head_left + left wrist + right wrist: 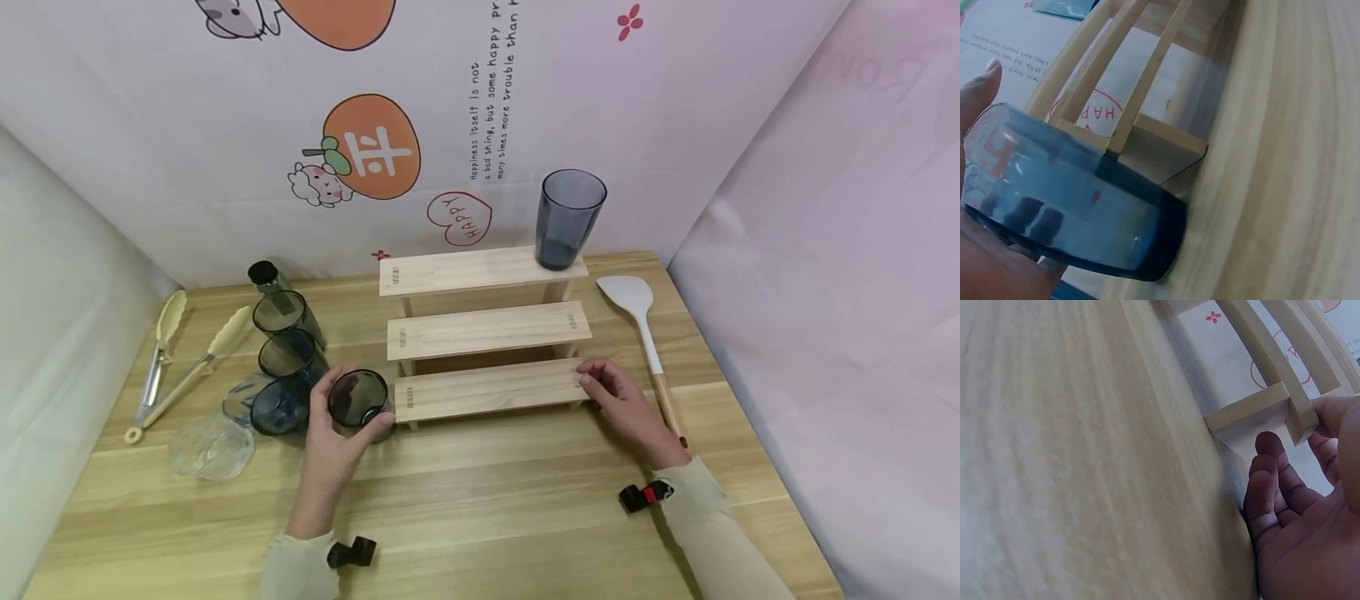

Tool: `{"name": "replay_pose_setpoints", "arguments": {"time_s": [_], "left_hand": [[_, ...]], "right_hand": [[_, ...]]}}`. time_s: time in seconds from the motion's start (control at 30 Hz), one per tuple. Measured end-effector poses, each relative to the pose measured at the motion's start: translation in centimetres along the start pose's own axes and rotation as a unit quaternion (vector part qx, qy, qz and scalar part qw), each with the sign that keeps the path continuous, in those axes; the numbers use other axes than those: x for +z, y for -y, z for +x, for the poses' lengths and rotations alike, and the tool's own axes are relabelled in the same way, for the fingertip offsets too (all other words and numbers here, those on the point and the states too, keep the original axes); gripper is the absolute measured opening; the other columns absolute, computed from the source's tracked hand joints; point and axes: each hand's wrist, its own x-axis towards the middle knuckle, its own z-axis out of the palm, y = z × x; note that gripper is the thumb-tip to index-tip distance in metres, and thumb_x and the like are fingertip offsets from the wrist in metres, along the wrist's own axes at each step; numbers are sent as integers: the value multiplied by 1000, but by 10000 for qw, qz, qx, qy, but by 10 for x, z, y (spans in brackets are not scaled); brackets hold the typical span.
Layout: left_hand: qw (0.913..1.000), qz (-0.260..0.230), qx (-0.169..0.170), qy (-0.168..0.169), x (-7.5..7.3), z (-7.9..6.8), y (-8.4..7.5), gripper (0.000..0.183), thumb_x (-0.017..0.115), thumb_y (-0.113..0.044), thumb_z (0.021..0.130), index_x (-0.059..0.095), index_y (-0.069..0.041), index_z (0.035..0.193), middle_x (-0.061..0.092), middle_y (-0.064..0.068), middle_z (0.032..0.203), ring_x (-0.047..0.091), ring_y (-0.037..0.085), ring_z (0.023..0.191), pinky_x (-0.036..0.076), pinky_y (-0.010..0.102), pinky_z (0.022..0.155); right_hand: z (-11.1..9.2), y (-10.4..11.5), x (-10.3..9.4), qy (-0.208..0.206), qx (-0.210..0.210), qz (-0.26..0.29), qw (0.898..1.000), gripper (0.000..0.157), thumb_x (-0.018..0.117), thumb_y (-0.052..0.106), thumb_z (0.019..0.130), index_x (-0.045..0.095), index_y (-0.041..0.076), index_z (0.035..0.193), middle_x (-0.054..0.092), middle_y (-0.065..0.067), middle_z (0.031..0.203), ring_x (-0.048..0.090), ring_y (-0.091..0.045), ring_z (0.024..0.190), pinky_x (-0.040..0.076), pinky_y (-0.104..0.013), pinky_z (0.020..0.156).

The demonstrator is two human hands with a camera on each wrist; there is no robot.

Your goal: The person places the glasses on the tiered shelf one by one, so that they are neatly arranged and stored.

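My left hand grips a dark-tinted drinking glass, thumb on one side and fingers round the other. In the left wrist view this glass has a thick base close to the tabletop, beside the rack's leg. A three-tier wooden rack stands in the middle of the table. With thumb and index finger my right hand pinches the right end of its lowest board. The right wrist view shows that board end at the fingers. On the top board, at the right, a blue-grey glass stands upright.
Left of my left hand, several tinted glasses stand in a column, with a black-capped bottle behind. A clear glass piece and tongs lie further left. A white spatula with a wooden handle lies right of the rack.
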Motion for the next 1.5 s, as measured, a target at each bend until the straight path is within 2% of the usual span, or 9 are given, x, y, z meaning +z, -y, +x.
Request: {"name": "replay_pose_setpoints", "arguments": {"time_s": [0.13, 0.4, 0.6, 0.9, 1.03, 1.13, 1.27, 1.4, 1.5], "left_hand": [[9998, -38, -52, -161, 5, -1, 2, 94, 86, 8, 76, 34, -13, 152, 46, -1, 149, 42, 20, 136, 32, 31, 110], [9984, 247, 35, -513, 11, 0, 4, 83, 90, -7, 77, 44, -15, 146, 53, 2, 139, 50, 21, 127, 38, 39, 104], [9977, 489, 93, -461, 11, 5, 0, 82, 91, -6, 76, 46, -10, 145, 55, 5, 137, 51, 23, 127, 37, 46, 104], [9984, 413, 62, -379, 5, 18, -34, 77, 90, -7, 78, 50, -14, 143, 57, 3, 134, 52, 22, 123, 41, 37, 100], [9991, 352, -37, -249, 3, 31, -54, 75, 89, -11, 80, 50, -18, 144, 57, 3, 133, 52, 20, 123, 42, 37, 100], [9992, 392, -43, -37, 2, 43, -71, 75, 89, -13, 81, 50, -19, 144, 57, 3, 134, 52, 20, 124, 43, 38, 100], [9972, 532, -25, 523, 7, 61, -94, 76, 90, -18, 80, 51, -19, 145, 56, 4, 134, 52, 23, 124, 44, 42, 98], [9908, 562, 21, 1232, 21, 77, -114, 77, 92, -22, 77, 53, -21, 143, 57, 2, 133, 52, 24, 123, 44, 46, 99], [9822, 73, 110, 1876, 39, 93, -126, 77, 92, -18, 77, 53, -22, 143, 56, 4, 135, 53, 25, 123, 44, 48, 102]], "right_hand": [[1, -1, 0, -12, -11, -12, 10000, 28, 55, 27, 107, 58, 7, 127, 61, -15, 114, 56, -21, 93, 50, -30, 72], [0, 0, -2, 26, -24, -29, 10000, 29, 54, 25, 108, 57, 5, 129, 60, -15, 115, 56, -22, 94, 51, -32, 73], [0, 0, -1, 65, -64, 31, 10000, 29, 54, 23, 108, 57, 4, 130, 60, -16, 119, 56, -22, 96, 50, -32, 74], [1, 3, -1, 56, 59, -56, 10000, 28, 54, 23, 108, 58, 5, 129, 61, -14, 120, 55, -22, 95, 50, -34, 75], [-1, 18, -3, 100, 112, -109, 9998, 28, 52, 18, 108, 57, -1, 129, 60, -16, 122, 56, -20, 96, 50, -37, 77], [-2, 28, -2, 149, 132, -129, 9997, 29, 51, 15, 108, 56, -4, 129, 59, -19, 124, 55, -21, 98, 50, -39, 78], [0, 14, -2, 102, 72, -90, 9999, 30, 53, 23, 108, 57, 3, 130, 58, -15, 127, 55, -22, 100, 49, -35, 78], [1, 2, -1, 13, 62, -93, 9999, 31, 54, 31, 108, 59, 8, 128, 59, -11, 125, 55, -23, 99, 49, -32, 77], [0, 2, -2, -13, 87, -69, 9999, 32, 54, 29, 108, 58, 6, 129, 59, -12, 125, 55, -21, 99, 50, -32, 77]]}}
